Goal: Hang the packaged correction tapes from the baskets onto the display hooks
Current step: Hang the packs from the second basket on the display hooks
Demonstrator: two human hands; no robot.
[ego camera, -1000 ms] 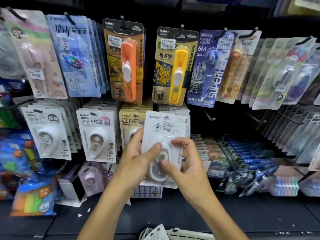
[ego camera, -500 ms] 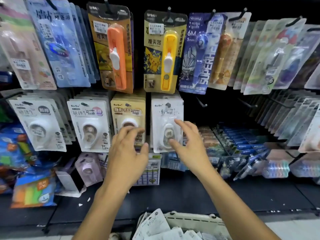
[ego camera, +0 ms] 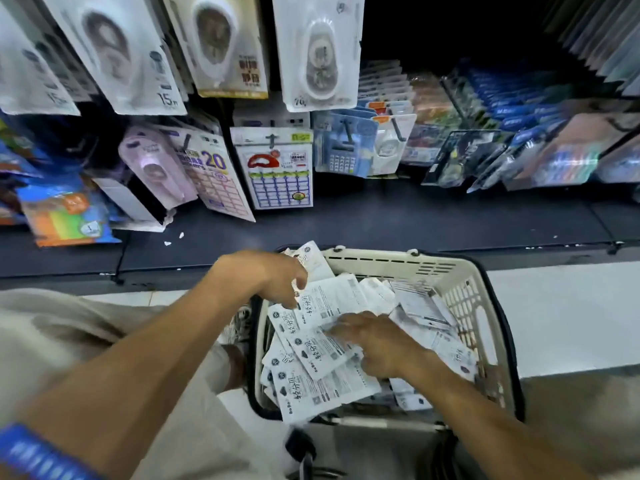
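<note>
Hands reach down into the cream basket, which is full of white correction tape packs. Left hand pinches one pack at its edge. Right hand lies on the pile with fingers spread. More packs hang on hooks above.

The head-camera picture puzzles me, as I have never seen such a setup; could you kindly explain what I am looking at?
No machine here: a person wears one camera on the head, looking forward and down at their own bare hands. Both reach into a cream basket on the floor, heaped with white packaged correction tapes. The left hand pinches the edge of one packet; the right hand lies with fingers spread on the pile, lifting nothing that I can see. Above hangs the display: a tape pack on its hook and other stationery.
</note>
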